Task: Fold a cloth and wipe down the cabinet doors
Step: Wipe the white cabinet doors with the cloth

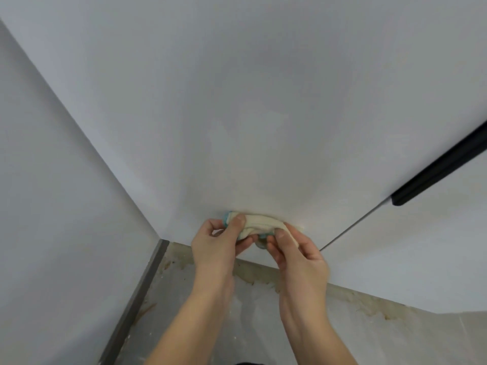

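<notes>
Both hands, left hand (224, 239) and right hand (295, 252), pinch the bunched cream cloth (259, 225) before the white cabinet door (237, 114)

Cloth (259, 224) cream with teal-blue trim at its edges; cabinet door (237, 114) plain white, its handle (442, 167) black; floor (263, 325) mottled grey with brown-yellow stains along the cabinet's foot; skirting strip (139, 293) grey.

Left hand (221, 241), right hand (295, 248) close together, forearms extended, pinching cloth (261, 223).
</notes>
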